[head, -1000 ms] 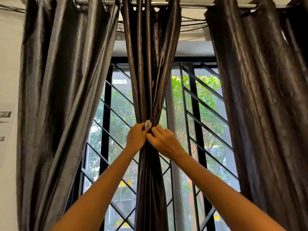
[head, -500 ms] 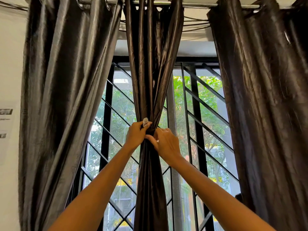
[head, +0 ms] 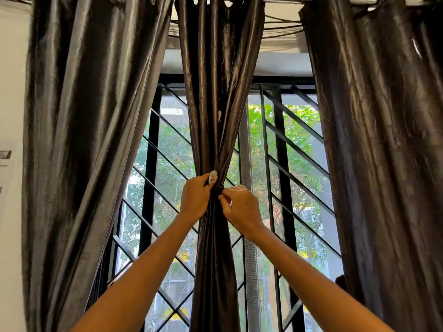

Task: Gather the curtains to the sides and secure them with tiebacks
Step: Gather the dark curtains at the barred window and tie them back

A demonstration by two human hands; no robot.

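At the centre of the frame, the middle curtain (head: 215,121) is bunched into a narrow waist. My left hand (head: 195,196) pinches the pale tieback (head: 212,176) end; my right hand (head: 241,207) pinches the other end. I should keep both ends taut and cinch snugly, so no folds slip.

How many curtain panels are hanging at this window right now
3: left curtain hanging loose by the wall, middle curtain bunched at its waist where both hands work, right curtain hanging loose. More may lie beyond the frame edges.
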